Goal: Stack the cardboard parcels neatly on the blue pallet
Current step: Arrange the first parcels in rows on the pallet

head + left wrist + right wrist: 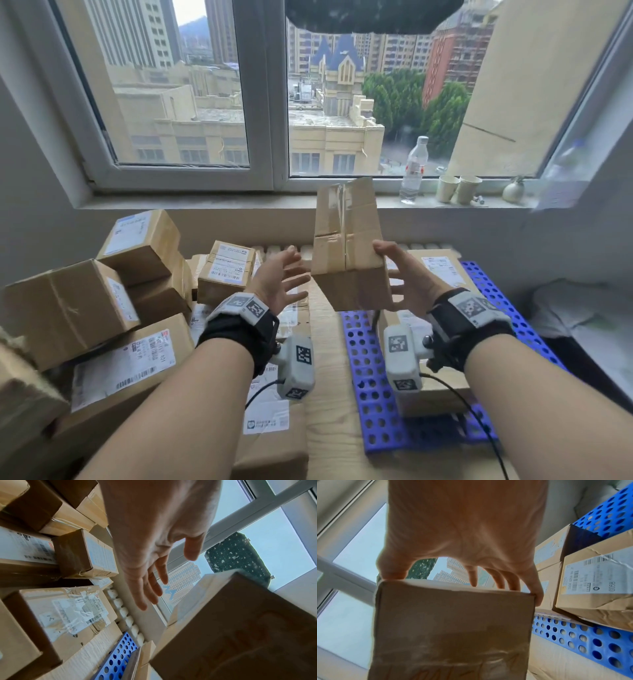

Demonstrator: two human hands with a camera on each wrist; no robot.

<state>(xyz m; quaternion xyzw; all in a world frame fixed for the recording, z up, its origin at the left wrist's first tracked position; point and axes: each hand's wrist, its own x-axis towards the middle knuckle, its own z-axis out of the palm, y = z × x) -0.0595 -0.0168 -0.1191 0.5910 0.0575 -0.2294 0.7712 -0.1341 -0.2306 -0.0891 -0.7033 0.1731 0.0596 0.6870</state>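
Observation:
A tall taped cardboard parcel [346,246] [240,628] [453,628] hangs tilted in the air above the left part of the blue perforated pallet [366,394] [118,660] [590,642]. My right hand [407,274] [462,534] grips its near end, thumb on one edge and fingers over the opposite edge. Just left of the parcel, my left hand [284,277] [154,547] is spread with straight fingers and holds nothing; a gap shows between it and the parcel. Two parcels lie on the pallet: a labelled one [442,270] [599,582] at the back and another [435,394] under my right wrist.
A loose pile of labelled cardboard parcels [68,308] [60,608] fills the left side. On the window sill behind stand a water bottle [414,168], two paper cups [457,188] and a small vase [512,190]. A white radiator [284,250] runs along the back wall.

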